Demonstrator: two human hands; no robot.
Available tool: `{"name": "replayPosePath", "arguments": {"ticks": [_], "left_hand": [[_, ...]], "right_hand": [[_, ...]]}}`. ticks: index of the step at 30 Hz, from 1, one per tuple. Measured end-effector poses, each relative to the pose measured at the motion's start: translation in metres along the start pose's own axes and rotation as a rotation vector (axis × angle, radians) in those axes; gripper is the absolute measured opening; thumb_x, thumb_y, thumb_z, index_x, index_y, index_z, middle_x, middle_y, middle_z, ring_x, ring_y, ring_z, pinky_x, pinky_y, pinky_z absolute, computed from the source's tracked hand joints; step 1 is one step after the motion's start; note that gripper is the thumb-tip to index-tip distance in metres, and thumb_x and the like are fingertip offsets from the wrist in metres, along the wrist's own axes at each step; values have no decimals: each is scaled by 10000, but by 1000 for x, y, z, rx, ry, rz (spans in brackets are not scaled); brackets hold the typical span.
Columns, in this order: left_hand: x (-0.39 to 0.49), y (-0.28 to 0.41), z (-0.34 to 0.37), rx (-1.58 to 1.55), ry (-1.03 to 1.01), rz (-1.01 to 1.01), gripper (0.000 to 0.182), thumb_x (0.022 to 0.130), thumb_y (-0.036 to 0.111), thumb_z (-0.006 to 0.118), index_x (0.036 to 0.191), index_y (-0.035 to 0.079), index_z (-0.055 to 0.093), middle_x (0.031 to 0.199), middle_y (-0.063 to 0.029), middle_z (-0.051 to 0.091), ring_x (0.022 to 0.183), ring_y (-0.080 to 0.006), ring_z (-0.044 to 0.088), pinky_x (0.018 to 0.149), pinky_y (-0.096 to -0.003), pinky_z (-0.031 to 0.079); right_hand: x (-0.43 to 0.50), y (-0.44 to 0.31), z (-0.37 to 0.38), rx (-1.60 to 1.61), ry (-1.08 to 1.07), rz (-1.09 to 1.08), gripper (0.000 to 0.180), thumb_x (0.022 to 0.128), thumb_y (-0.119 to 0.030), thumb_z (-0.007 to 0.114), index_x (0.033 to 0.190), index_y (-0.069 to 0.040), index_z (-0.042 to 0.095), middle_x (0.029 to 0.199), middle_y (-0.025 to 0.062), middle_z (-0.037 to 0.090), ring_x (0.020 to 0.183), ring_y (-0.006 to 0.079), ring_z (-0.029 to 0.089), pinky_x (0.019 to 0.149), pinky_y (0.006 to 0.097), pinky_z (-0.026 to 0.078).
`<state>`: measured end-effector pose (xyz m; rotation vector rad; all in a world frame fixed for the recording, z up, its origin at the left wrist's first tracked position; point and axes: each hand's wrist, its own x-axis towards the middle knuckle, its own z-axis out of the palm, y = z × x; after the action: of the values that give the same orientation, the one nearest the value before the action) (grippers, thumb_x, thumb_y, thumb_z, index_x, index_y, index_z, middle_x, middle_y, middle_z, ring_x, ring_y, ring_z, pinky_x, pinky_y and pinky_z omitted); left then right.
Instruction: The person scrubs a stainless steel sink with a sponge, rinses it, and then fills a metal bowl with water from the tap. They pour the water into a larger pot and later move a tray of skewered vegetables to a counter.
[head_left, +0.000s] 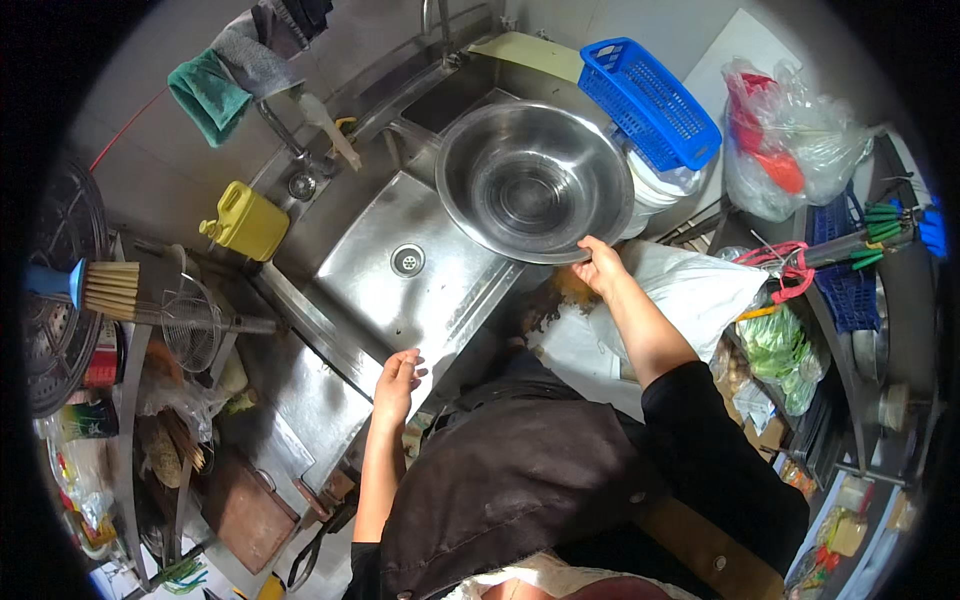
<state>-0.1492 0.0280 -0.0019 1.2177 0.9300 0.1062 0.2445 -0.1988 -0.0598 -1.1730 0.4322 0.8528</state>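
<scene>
A large, wide stainless steel basin (532, 191) rests over the right part of the metal sink, and no food shows in it. My right hand (596, 266) grips its near rim. Over the near edge of the sink (367, 255), my left hand (400, 382) is held with fingers slightly curled and nothing in them. The drain strainer (407, 260) shows in the sink floor. A yellow plastic jug (246, 221) stands on the sink's left rim, near a metal faucet (281, 127).
A blue plastic basket (651, 103) sits on white buckets (652, 187) right of the basin. A white plastic bag (690, 289) lies beside my right forearm. A brush (109, 289) and wire strainer (191, 322) are at the left. Towels (210, 96) hang above the faucet.
</scene>
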Motion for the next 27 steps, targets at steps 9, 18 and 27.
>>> {"name": "replayPosePath", "arguments": {"ticks": [9,18,27], "left_hand": [[-46,-41,7,-127,262,-91,288,1008,244,507,1183,34,600,1032,-39,644,826,-103,591,728,-240,471],[-73,-77,77,-339,440,-41,320,1021,252,488,1185,-4,586,1042,-59,646,860,-126,613,744,-236,474],[-160,-176,135,-553,809,-17,270,992,177,505,1146,-32,579,956,-59,640,826,-125,617,767,-253,502]], "right_hand": [[-61,-6,4,-197,-7,92,132,842,-137,628,934,-62,571,874,69,626,692,181,606,580,287,508],[-39,-28,70,-541,-344,281,101,850,-129,639,889,-76,563,812,50,589,630,166,557,538,270,495],[-50,-1,84,-862,-542,332,125,830,-141,656,928,-93,595,821,21,588,617,149,568,452,240,430]]}}
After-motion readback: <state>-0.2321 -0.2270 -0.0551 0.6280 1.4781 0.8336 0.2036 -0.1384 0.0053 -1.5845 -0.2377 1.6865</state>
